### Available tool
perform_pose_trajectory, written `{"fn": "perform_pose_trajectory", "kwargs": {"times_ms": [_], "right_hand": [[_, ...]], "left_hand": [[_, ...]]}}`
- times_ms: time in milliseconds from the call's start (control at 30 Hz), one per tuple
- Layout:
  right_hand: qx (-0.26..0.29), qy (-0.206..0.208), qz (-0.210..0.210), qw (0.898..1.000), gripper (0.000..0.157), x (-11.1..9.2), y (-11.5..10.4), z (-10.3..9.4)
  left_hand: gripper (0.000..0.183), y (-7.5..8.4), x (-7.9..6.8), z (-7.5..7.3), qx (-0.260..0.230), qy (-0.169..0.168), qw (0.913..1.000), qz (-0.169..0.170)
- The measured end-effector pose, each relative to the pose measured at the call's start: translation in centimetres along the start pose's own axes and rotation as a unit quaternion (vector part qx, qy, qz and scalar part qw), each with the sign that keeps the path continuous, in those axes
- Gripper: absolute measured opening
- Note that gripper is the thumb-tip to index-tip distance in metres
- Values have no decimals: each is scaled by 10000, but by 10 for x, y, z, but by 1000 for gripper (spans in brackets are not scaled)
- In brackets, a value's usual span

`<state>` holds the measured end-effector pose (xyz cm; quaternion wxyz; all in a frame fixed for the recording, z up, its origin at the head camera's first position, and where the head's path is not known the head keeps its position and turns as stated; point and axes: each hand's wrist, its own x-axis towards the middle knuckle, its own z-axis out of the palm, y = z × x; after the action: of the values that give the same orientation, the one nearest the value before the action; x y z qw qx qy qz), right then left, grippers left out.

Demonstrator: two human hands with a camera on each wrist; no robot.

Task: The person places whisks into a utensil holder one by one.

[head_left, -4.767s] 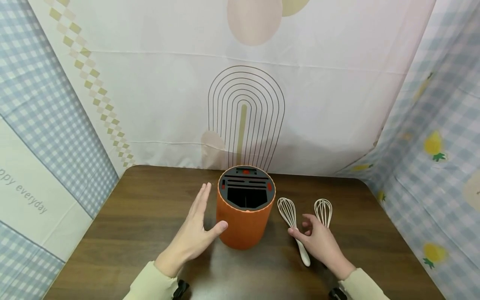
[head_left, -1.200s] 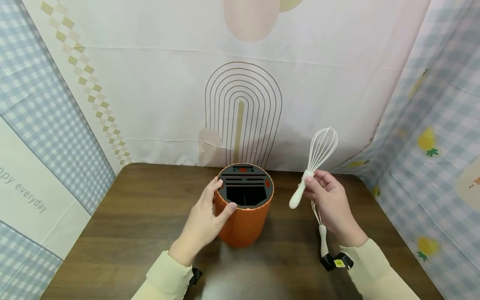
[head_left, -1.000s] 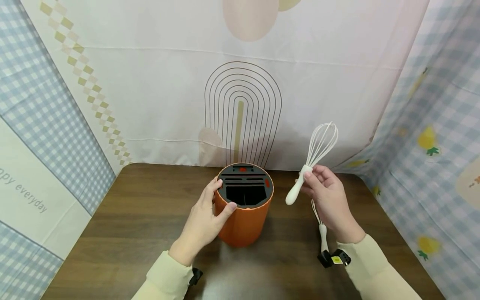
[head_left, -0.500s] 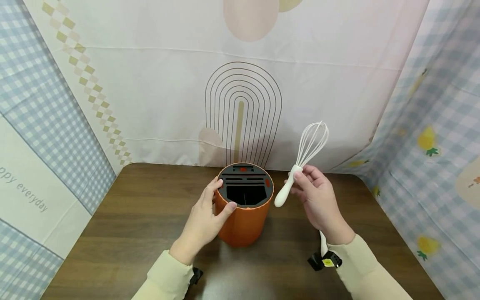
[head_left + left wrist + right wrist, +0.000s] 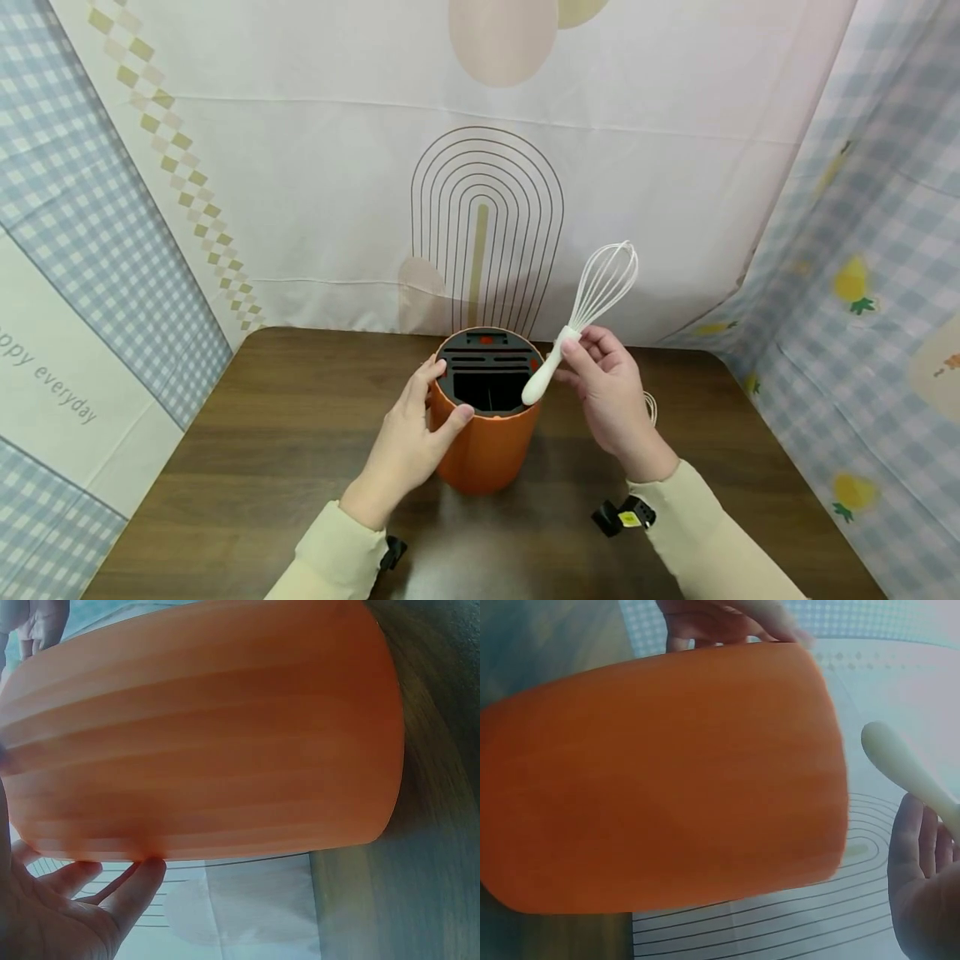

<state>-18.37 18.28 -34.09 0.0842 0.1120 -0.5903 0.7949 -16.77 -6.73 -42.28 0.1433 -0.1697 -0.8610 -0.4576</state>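
Note:
An orange cylindrical utensil holder [image 5: 487,458] with a dark slotted top stands upright on the table. My left hand [image 5: 405,442] holds its upper left side, thumb on the front of the rim and fingers round the far side; the left wrist view shows those fingertips against the ribbed wall [image 5: 187,750]. My right hand [image 5: 611,400] pinches a whisk [image 5: 549,367] near the top of its white handle, wire loops up. The handle end tilts down to the left, over the rim's right edge in the head view. In the right wrist view the handle [image 5: 900,761] shows beyond the holder's top.
A second white whisk [image 5: 652,408] lies on the wooden table [image 5: 300,450] behind my right hand, mostly hidden. A white patterned cloth [image 5: 337,208] hangs along the table's back edge, with blue checked cloth at both sides.
Since the earliest frame, my right hand has picked the whisk up from the table and carried it left to the holder's rim. My left hand has taken hold of the holder.

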Motion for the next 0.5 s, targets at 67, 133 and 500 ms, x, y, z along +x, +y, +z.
{"fn": "perform_pose_trajectory", "kwargs": {"times_ms": [67,133,500], "right_hand": [[-42,-17,-74,10000,19,1,4,3],[-133,-46,-157,9998,19,2,8,6],[-923,-345,-681,9928,25,0,22,23]], "left_hand": [[68,0,0,0,2,13,10000,22],[68,-1,0,0,16,25,10000,43],[68,-1,0,1,-13,76,10000,39]]}}
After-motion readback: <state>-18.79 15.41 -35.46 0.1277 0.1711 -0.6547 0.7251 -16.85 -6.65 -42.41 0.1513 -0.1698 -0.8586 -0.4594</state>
